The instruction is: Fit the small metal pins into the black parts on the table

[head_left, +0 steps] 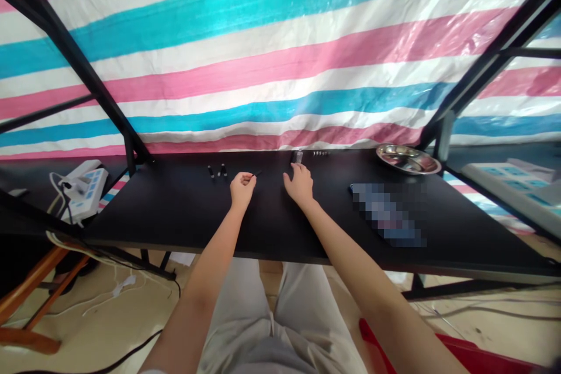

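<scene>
My left hand [242, 186] rests on the black table [184, 210], fingers curled in a pinch round a thin dark stick-like piece [258, 173]. My right hand [299, 183] lies on the table with fingers stretched toward a small clear item [298, 156] at the far edge. Two small dark pieces [218, 172] stand left of my left hand. A row of tiny dark parts [321, 153] lies right of the clear item.
A metal dish [408, 159] sits at the back right. A blurred flat object [390, 214] lies on the table's right. A white power strip [85, 182] with cables sits to the left. Black frame bars rise on both sides before a striped tarp.
</scene>
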The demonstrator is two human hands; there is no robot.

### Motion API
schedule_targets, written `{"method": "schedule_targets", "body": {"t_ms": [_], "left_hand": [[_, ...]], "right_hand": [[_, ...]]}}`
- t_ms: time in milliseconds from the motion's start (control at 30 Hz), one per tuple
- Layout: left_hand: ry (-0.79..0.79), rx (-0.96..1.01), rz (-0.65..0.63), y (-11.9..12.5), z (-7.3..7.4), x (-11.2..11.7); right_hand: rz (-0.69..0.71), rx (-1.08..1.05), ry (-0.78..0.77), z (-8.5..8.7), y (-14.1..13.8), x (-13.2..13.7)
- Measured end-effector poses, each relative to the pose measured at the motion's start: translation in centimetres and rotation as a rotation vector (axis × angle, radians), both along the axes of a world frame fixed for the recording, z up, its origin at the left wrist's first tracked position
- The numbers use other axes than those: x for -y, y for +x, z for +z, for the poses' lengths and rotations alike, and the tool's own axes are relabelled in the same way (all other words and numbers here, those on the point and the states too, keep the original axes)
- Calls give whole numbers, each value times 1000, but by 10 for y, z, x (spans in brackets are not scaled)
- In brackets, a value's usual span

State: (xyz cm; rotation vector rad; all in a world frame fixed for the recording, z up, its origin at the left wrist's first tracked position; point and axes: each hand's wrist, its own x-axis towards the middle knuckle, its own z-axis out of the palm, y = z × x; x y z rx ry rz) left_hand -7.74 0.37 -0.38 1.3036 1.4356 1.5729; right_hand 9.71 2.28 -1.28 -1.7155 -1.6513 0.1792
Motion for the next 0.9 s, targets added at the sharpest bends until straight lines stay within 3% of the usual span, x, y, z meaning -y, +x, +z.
{"method": "schedule_targets", "body": {"t_ms": [133,267,467,900], "left_hand": [[-18,23,-63,2,-1,1],[-21,31,-125,3,-3,1],[-100,84,-182,5,2,4],[-114,144,-235,4,3,4]], "right_hand": [[88,-146,215,6,2,13],[165,-328,285,8,4,18],[256,-610,238,6,0,18],[427,-792,134,3,-6,16]]}}
